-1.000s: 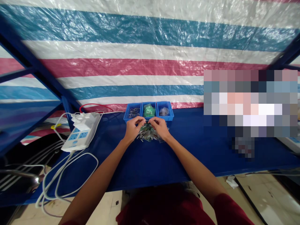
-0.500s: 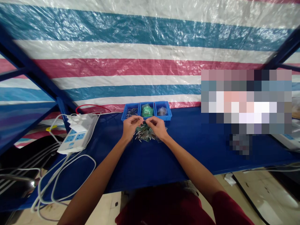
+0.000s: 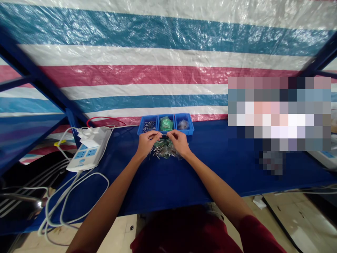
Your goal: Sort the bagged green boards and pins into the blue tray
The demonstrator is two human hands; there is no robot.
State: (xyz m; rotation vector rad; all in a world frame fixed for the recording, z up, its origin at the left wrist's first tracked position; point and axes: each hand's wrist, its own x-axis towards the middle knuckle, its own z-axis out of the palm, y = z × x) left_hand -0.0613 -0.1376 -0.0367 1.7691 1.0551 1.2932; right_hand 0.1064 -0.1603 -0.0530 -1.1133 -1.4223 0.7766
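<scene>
My left hand (image 3: 147, 142) and my right hand (image 3: 179, 141) are closed in pinches, fingertips almost meeting in front of the bins. Between them spans a small thin rod-like piece (image 3: 164, 134), its ends hidden by the fingers; its exact kind is too small to tell. Just below lies a pile of slim metal pieces and small clear bags (image 3: 164, 149) on the blue table. Behind the hands, three joined blue bins (image 3: 184, 132) hold slim metal pieces (image 3: 149, 126) at left, green packets (image 3: 166, 124) in the middle and clear plastic bags (image 3: 183, 124) at right.
A white power strip (image 3: 85, 158) with plugged-in adapters and looped white cables (image 3: 61, 196) lies at the left of the blue table (image 3: 158, 189). A striped plastic sheet (image 3: 147, 75) hangs behind. Blurred-out blocks (image 3: 279, 112) cover the right side.
My fingertips have drawn slightly apart, and the thin piece between them shows more clearly. The whole view has shifted a little; the bins and pile look the same.
</scene>
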